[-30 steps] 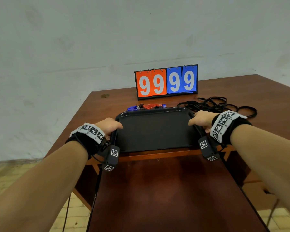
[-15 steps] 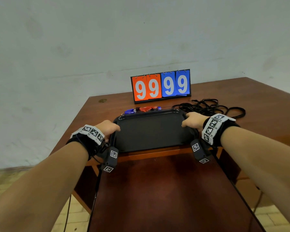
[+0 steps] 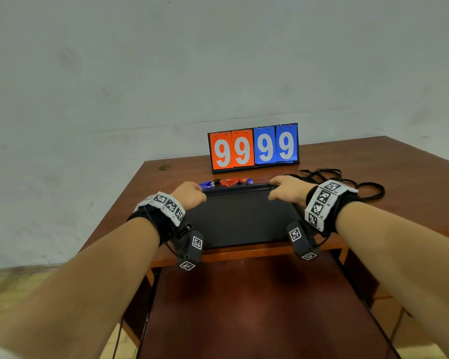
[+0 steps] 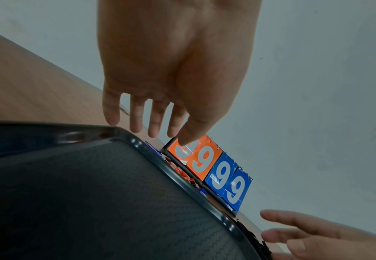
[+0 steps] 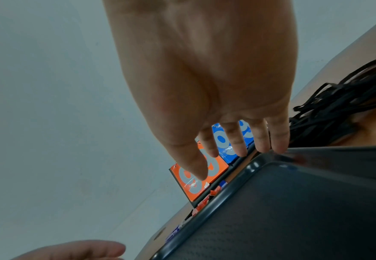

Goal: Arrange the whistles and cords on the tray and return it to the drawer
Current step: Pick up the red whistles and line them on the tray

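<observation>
Textured black tray point(image 3: 241, 218), raised rounded rim

The tray point(image 3: 244, 218) is black and flat, with a raised shiny rim and a bumpy dotted floor. It sits on the brown bench point(image 3: 399, 172), close to the front edge, and nothing lies in it. The whistles point(image 3: 226, 182) are small, some blue and some red. They lie in a short row on the bench, just behind the back rim of the tray. The cords point(image 3: 347, 181) are thin and black, all in one tangled heap. The heap lies on the bench by the tray's back right corner, with loops spreading out to the right
</observation>
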Action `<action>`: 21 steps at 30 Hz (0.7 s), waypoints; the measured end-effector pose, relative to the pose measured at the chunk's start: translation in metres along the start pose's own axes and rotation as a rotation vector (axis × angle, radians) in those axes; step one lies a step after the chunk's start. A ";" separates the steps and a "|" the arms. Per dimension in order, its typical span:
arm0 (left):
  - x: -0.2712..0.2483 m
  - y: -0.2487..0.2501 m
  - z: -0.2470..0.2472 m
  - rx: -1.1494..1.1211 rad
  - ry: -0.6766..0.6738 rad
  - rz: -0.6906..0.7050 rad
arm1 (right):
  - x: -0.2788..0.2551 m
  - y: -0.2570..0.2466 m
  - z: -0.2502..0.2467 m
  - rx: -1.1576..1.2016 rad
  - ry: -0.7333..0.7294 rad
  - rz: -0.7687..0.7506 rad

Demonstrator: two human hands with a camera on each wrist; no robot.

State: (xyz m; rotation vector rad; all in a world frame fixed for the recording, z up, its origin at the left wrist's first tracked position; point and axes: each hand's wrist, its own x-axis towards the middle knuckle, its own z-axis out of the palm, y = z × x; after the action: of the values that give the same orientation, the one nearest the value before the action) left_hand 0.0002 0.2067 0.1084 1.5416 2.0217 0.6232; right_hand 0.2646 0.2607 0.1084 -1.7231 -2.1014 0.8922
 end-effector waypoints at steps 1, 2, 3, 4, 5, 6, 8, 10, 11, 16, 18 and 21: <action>0.006 0.002 0.001 0.011 0.003 0.010 | 0.006 -0.003 0.000 -0.002 -0.014 -0.016; 0.013 0.002 0.003 0.017 0.009 0.018 | 0.014 -0.005 0.001 -0.001 -0.026 -0.030; 0.020 0.003 0.003 0.025 0.005 0.021 | 0.022 -0.008 0.001 0.000 -0.035 -0.042; 0.029 0.004 0.004 0.032 0.001 0.021 | 0.031 -0.011 0.001 -0.002 -0.041 -0.053; 0.038 0.004 0.003 0.035 -0.003 0.014 | 0.040 -0.013 0.002 -0.004 -0.048 -0.062; 0.047 0.004 0.003 0.039 -0.010 0.010 | 0.049 -0.015 0.004 -0.005 -0.058 -0.066; 0.064 0.006 0.000 0.053 -0.019 0.013 | 0.069 -0.021 0.006 -0.007 -0.075 -0.074; 0.083 0.008 -0.002 0.066 -0.023 0.017 | 0.088 -0.026 0.006 -0.013 -0.080 -0.081; 0.091 0.009 -0.002 0.080 -0.026 0.027 | 0.097 -0.029 0.007 -0.017 -0.080 -0.083; 0.122 0.016 0.005 0.097 -0.061 0.072 | 0.128 -0.042 0.013 -0.087 -0.121 -0.081; 0.132 0.020 0.010 0.117 -0.088 0.092 | 0.135 -0.045 0.017 -0.161 -0.138 -0.095; 0.143 0.028 0.019 0.168 -0.118 0.123 | 0.144 -0.048 0.022 -0.279 -0.162 -0.120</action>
State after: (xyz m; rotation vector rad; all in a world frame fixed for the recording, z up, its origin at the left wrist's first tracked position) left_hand 0.0015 0.3528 0.0940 1.7681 1.9432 0.4064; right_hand 0.1784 0.3869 0.0978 -1.6762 -2.5096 0.7567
